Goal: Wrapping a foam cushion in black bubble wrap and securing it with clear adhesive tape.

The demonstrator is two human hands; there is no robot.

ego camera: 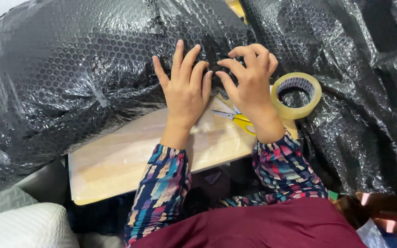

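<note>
A large bundle wrapped in black bubble wrap (70,69) lies across the left and middle. My left hand (184,89) rests flat on its lower edge, fingers spread and pressing down. Beside it, my right hand (249,78) has its fingers curled, pinching the wrap at the same spot. Yellow-handled scissors (237,118) lie on a light wooden board (116,160), partly hidden under my right wrist. A roll of clear packing tape (298,94) sits just right of my right hand.
More loose black bubble wrap (359,92) covers the right side. A white padded cushion (19,225) is at the lower left. My patterned sleeves and maroon clothing fill the bottom centre.
</note>
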